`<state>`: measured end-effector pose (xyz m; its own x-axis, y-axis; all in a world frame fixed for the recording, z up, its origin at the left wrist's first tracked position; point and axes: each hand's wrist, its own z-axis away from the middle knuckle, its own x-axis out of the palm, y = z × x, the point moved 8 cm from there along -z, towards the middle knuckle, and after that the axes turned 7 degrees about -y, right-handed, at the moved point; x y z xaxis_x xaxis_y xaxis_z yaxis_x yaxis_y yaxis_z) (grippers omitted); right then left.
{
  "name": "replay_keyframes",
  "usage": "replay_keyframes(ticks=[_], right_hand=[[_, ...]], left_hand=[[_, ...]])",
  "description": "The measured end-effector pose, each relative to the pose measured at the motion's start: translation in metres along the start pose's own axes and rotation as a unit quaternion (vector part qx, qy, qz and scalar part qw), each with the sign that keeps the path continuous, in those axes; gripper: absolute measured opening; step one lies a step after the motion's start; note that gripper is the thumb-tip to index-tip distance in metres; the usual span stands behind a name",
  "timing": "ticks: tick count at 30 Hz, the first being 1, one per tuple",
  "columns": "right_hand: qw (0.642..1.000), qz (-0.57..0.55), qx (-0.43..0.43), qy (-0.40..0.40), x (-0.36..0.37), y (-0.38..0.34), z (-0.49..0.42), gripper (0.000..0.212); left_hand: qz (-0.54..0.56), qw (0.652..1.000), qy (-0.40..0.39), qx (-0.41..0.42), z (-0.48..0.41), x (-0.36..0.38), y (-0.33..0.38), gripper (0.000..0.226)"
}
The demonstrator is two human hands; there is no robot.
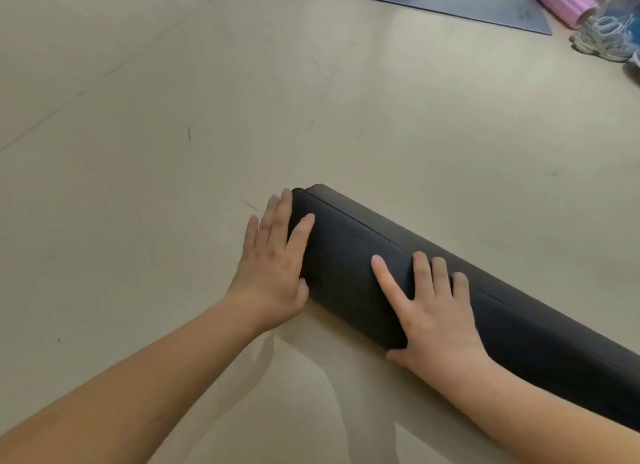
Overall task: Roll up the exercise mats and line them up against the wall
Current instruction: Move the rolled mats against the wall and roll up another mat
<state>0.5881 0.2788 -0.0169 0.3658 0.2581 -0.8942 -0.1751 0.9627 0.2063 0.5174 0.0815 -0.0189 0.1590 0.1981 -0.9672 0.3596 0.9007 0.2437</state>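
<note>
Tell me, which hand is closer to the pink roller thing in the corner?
Right. The right hand lies flat on top of the black rolled mat, on the pink roller's side; the left hand presses the mat's far end, farther away.

A pale beige floor (173,117) with faint scuff marks carries everything. A rolled black mat (485,311) lies on it near right, and a flat grey mat (485,3) lies far right beside a pink roller (562,3) and sneakers (602,39).

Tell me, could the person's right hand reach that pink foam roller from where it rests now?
Probably not without moving closer. The right hand lies flat on the rolled black mat, while the pink roller sits far across the bare floor, beside the grey mat.
</note>
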Motion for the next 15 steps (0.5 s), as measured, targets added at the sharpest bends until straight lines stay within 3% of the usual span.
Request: replay_keyframes(ticks=[2,4,6,8,11,15], right_hand=[[1.000,0.016,-0.020,-0.009,0.014,-0.021,0.011,0.138],[0.998,0.015,-0.052,-0.021,0.021,-0.030,0.019,0.137],[0.995,-0.041,-0.093,-0.017,0.011,-0.028,0.029,0.134],[0.992,-0.056,-0.114,-0.023,-0.005,-0.020,0.038,0.130],[0.986,-0.078,-0.098,-0.109,-0.006,0.007,0.038,0.130],[0.982,-0.082,-0.067,-0.159,0.008,0.036,0.029,0.130]], left_hand=[[-0.040,0.994,-0.042,0.090,0.000,-0.012,0.012,0.107],[-0.095,0.981,-0.117,0.123,-0.002,-0.012,0.018,0.102],[-0.127,0.977,-0.134,0.108,0.001,-0.014,0.016,0.099],[-0.098,0.980,-0.153,0.078,0.007,-0.016,0.009,0.111],[-0.033,0.976,-0.210,0.049,0.011,-0.017,-0.002,0.124],[-0.057,0.947,-0.316,0.033,0.013,-0.010,0.005,0.143]])
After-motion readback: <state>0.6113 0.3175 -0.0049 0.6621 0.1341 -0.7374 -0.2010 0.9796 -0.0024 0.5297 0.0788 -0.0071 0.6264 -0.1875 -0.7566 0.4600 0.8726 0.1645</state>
